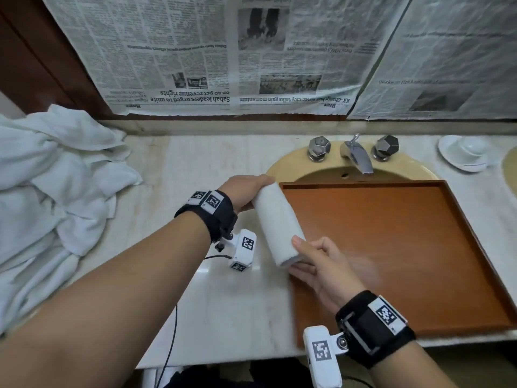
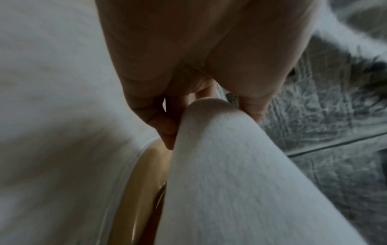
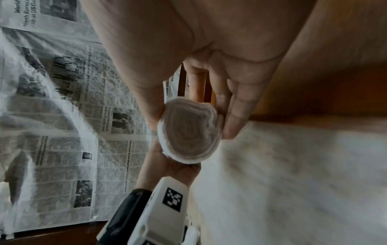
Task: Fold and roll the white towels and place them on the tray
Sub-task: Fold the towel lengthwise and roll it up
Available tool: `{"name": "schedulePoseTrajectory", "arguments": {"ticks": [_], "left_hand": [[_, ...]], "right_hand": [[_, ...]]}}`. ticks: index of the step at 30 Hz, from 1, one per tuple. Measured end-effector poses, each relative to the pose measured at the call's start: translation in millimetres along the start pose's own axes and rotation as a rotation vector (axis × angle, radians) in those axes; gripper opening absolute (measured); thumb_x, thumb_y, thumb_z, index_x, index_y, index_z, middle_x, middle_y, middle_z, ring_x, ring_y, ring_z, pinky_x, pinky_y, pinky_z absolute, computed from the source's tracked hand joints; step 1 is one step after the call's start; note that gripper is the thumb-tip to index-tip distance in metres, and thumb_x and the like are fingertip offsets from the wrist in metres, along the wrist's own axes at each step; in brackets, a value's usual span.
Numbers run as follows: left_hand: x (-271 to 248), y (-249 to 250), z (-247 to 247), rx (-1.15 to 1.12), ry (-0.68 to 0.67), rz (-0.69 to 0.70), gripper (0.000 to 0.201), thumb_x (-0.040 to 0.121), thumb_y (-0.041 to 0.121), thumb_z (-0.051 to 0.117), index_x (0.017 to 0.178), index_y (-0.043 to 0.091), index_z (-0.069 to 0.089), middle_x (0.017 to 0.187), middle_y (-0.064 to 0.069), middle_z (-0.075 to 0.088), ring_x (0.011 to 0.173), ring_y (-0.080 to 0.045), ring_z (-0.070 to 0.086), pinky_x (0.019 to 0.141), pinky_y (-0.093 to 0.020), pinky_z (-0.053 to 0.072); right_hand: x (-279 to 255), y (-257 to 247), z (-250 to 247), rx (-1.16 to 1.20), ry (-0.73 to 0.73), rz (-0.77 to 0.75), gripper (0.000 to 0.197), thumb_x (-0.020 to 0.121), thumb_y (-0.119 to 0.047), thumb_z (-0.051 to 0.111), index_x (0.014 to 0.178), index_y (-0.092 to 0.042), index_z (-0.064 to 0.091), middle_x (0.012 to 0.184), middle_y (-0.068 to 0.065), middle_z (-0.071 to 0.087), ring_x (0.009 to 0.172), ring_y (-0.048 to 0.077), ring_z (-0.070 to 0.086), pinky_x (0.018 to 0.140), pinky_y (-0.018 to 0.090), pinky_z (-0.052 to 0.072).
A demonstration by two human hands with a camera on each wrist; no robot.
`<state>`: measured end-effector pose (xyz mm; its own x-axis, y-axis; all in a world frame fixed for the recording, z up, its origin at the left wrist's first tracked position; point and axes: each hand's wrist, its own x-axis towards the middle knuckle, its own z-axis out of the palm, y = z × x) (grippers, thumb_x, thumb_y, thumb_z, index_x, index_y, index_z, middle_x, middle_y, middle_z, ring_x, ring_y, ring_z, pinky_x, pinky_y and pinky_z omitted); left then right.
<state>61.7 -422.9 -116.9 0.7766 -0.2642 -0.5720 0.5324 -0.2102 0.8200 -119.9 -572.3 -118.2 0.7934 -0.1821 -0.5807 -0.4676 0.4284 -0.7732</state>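
Note:
A tightly rolled white towel hangs in the air over the left rim of the brown wooden tray. My left hand grips its far end, and my right hand grips its near end between thumb and fingers. In the right wrist view the rolled towel shows its spiral end, pinched by my right hand's fingers. Seen from the left wrist, the rolled towel runs away from my left hand's fingers. A heap of loose white towels lies at the far left of the counter.
The tray rests across a beige sink with a chrome faucet and two knobs. A white dish stands at the back right. Newspaper covers the wall. A pale marble counter lies under my arms.

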Motion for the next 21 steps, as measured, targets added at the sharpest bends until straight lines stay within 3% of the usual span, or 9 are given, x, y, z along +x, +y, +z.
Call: {"name": "schedulePoseTrajectory", "arguments": {"ticks": [3, 6, 8, 10, 13, 15, 19, 21], "left_hand": [[18.5, 12.7, 29.3, 0.1, -0.007, -0.047, 0.048, 0.076, 0.046, 0.08, 0.108, 0.012, 0.069, 0.111, -0.008, 0.075, 0.102, -0.022, 0.073, 0.097, -0.04, 0.058], [34.6, 23.9, 51.6, 0.273, -0.031, -0.057, 0.058, 0.062, 0.056, 0.074, 0.101, 0.014, 0.069, 0.112, -0.009, 0.073, 0.104, -0.027, 0.071, 0.098, -0.042, 0.057], [38.1, 33.2, 65.7, 0.415, -0.067, -0.025, 0.044, 0.077, 0.052, 0.069, 0.096, 0.012, 0.066, 0.111, -0.011, 0.07, 0.1, -0.029, 0.068, 0.088, -0.036, 0.053], [42.8, 40.8, 78.3, 0.564, -0.086, 0.029, 0.037, 0.092, 0.045, 0.061, 0.1, 0.01, 0.066, 0.108, -0.013, 0.065, 0.096, -0.029, 0.062, 0.085, -0.034, 0.048], [46.5, 45.7, 92.8, 0.704, -0.063, 0.072, 0.043, 0.1, 0.042, 0.051, 0.111, 0.004, 0.069, 0.117, -0.014, 0.066, 0.109, -0.029, 0.061, 0.097, -0.037, 0.048], [50.7, 45.1, 96.7, 0.785, -0.056, 0.094, 0.043, 0.097, 0.044, 0.054, 0.113, 0.008, 0.072, 0.118, -0.012, 0.068, 0.111, -0.029, 0.062, 0.099, -0.039, 0.05], [59.8, 38.9, 98.7, 0.904, -0.007, 0.148, 0.032, 0.094, 0.044, 0.058, 0.098, 0.015, 0.07, 0.104, -0.004, 0.068, 0.102, -0.024, 0.064, 0.078, -0.03, 0.047], [61.4, 37.0, 98.9, 0.932, 0.011, 0.159, 0.028, 0.094, 0.044, 0.058, 0.094, 0.018, 0.068, 0.101, -0.002, 0.067, 0.1, -0.024, 0.064, 0.076, -0.029, 0.046]], "right_hand": [[12.2, -3.9, -20.0, -0.056, 0.056, 0.006, 0.036, 0.084, -0.028, 0.079, 0.09, -0.011, 0.048, 0.09, 0.014, 0.077, 0.089, 0.026, 0.076, 0.092, 0.043, 0.056], [22.4, -1.8, -37.4, -0.083, 0.085, 0.012, 0.046, 0.073, -0.036, 0.081, 0.1, -0.009, 0.055, 0.096, 0.012, 0.077, 0.092, 0.023, 0.075, 0.089, 0.038, 0.055], [28.9, 2.1, -47.5, -0.078, 0.092, 0.025, 0.047, 0.078, -0.031, 0.081, 0.113, -0.009, 0.06, 0.112, 0.013, 0.074, 0.102, 0.025, 0.074, 0.091, 0.037, 0.055], [34.5, 5.6, -53.7, -0.089, 0.082, 0.037, 0.035, 0.09, -0.022, 0.075, 0.12, -0.009, 0.063, 0.117, 0.012, 0.073, 0.107, 0.025, 0.073, 0.092, 0.036, 0.055], [43.6, 9.9, -58.0, -0.159, 0.095, 0.041, 0.021, 0.096, -0.017, 0.068, 0.115, -0.008, 0.067, 0.111, 0.01, 0.076, 0.101, 0.023, 0.075, 0.095, 0.038, 0.056], [48.2, 11.5, -61.3, -0.215, 0.1, 0.034, 0.018, 0.097, -0.02, 0.067, 0.112, -0.01, 0.069, 0.107, 0.006, 0.078, 0.099, 0.021, 0.075, 0.098, 0.042, 0.056], [51.9, 12.3, -67.1, -0.311, 0.078, 0.024, 0.025, 0.092, -0.034, 0.071, 0.111, -0.018, 0.07, 0.106, -0.001, 0.078, 0.099, 0.018, 0.075, 0.1, 0.045, 0.055], [52.5, 11.6, -67.0, -0.339, 0.059, 0.028, 0.032, 0.086, -0.041, 0.071, 0.11, -0.02, 0.071, 0.106, -0.002, 0.078, 0.098, 0.018, 0.075, 0.1, 0.047, 0.055]]}}
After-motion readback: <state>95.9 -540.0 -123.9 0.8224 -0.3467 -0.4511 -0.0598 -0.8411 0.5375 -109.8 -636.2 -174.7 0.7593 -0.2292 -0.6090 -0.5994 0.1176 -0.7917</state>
